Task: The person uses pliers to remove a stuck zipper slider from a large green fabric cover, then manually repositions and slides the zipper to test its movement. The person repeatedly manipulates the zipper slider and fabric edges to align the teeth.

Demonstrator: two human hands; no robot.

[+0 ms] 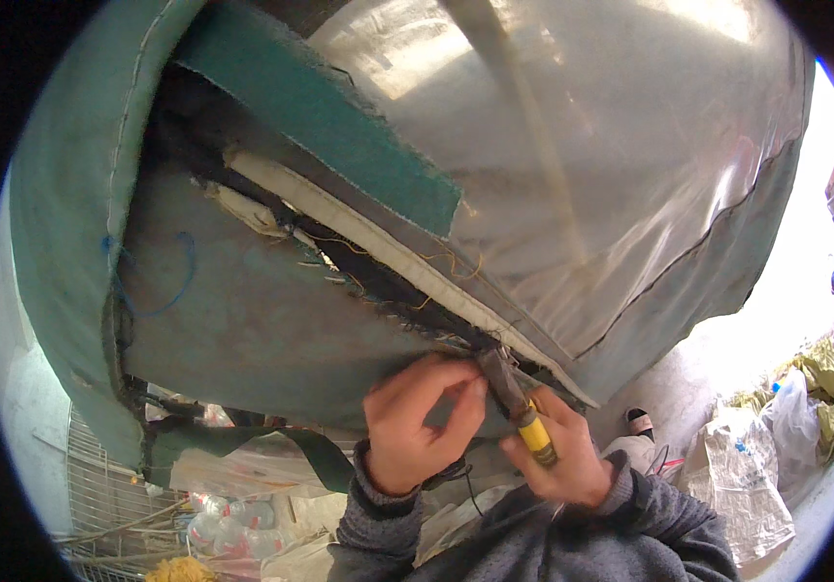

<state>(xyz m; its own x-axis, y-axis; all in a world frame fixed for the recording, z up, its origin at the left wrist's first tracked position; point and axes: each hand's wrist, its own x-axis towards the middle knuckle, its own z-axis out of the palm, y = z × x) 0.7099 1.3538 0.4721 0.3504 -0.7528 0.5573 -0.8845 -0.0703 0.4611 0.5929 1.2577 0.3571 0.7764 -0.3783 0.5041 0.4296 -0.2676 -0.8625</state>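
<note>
A worn grey-green fabric cover [261, 301] hangs before me, split along a slanting seam with frayed threads. Beside the gap runs a pale strip [378, 242], with a green fabric band [339, 126] and a cloudy clear plastic sheet [553, 165] beyond it. At the gap's lower right end, my left hand [422, 417] pinches the torn edge of the cover. My right hand [567, 456] is closed round a yellow-handled tool [536, 436], whose dark flat metal head touches the seam next to my left fingertips. Its exact kind and tip cannot be made out.
Below on the left are a wire rack [97, 475] and clear plastic bottles [232, 524]. A white woven sack [737, 475] and crumpled bags [815, 407] lie at the right. A shoe [639, 423] shows near my right hand. Blue thread [184, 272] dangles from the cover.
</note>
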